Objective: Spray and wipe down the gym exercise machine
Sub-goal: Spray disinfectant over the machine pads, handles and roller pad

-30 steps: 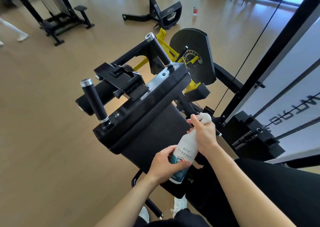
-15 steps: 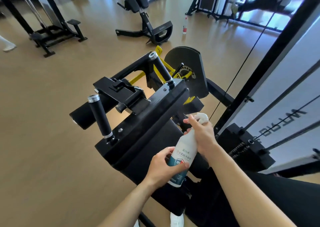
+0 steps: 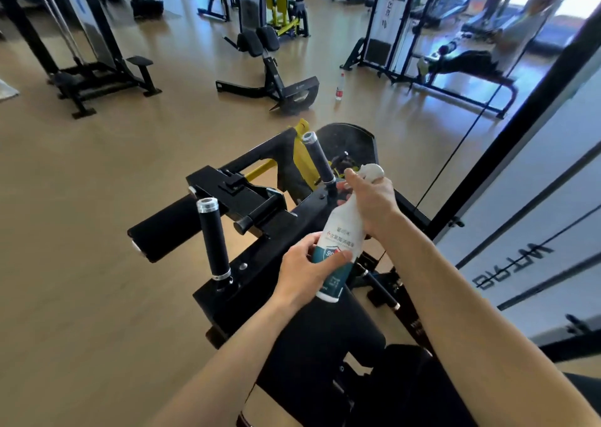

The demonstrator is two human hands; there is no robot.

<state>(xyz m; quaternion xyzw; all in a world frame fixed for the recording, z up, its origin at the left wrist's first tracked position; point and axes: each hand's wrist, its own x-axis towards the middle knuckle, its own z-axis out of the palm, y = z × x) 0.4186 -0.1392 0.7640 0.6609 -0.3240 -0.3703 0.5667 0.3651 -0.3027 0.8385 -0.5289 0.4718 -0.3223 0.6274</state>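
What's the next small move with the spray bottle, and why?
Probably squeeze the trigger. The left hand grips the lower body of the spray bottle, and the right hand wraps its neck just below the spray head. That head sits right beside the far handle grip and seems aimed that way, so spraying looks ready.

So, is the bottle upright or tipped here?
Tipped slightly: the bottle leans, head up and to the right. Left hand grips its base, right hand its neck.
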